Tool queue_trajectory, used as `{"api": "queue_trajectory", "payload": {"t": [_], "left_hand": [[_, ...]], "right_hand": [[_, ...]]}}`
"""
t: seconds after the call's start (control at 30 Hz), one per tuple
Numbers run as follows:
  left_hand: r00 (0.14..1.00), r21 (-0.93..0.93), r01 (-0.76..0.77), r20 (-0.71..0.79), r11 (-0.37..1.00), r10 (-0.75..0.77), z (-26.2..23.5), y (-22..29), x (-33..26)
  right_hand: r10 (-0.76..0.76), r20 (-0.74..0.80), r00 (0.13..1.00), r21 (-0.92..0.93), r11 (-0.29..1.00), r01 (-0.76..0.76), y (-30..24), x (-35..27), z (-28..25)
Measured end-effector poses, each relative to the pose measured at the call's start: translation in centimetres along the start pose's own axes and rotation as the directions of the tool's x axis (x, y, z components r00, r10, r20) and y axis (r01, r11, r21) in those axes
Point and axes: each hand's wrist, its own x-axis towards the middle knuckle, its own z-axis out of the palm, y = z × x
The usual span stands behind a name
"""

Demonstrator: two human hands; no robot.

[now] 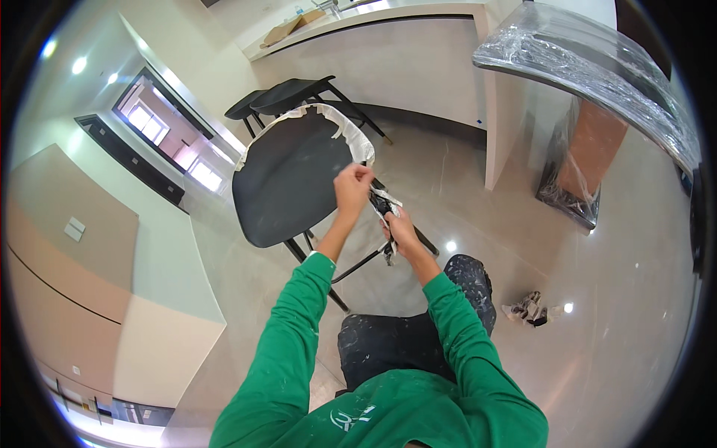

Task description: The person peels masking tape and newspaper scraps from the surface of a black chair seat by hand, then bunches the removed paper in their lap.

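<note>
In front of me stands a black bar stool (291, 179) with dark metal legs. Pale masking tape and white film (352, 134) run along the far and right rim of its shell. My left hand (352, 190) is closed in a pinch at the shell's right edge, by the lower end of the film; what lies between the fingertips is too small to make out. Just below and to its right, my right hand (403, 230) is closed around a crumpled strip of black and white masking material (383, 203), which hangs down beside the stool's leg.
Two more black stools (287, 97) stand behind, by a white counter (373, 63). A plastic-wrapped piece of furniture (582, 56) is at the upper right. Crumpled masking scraps (532, 309) lie on the glossy floor to my right. Beige cabinets (67, 224) line the left.
</note>
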Motion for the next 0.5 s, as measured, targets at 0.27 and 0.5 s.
{"api": "queue_trajectory", "payload": {"t": [0.27, 0.5], "left_hand": [[0.952, 0.284, -0.303, 0.044, 0.91, 0.303, 0.5, 1.4, -3.3], [0.955, 0.298, -0.297, 0.094, 0.907, 0.282, 0.5, 1.8, -3.8]], "right_hand": [[-0.252, 0.098, 0.963, 0.007, 0.968, 0.253, -0.9, 1.7, -2.0], [-0.136, 0.153, 0.979, 0.199, 0.975, 0.104, -4.3, 3.3, -2.1]]}}
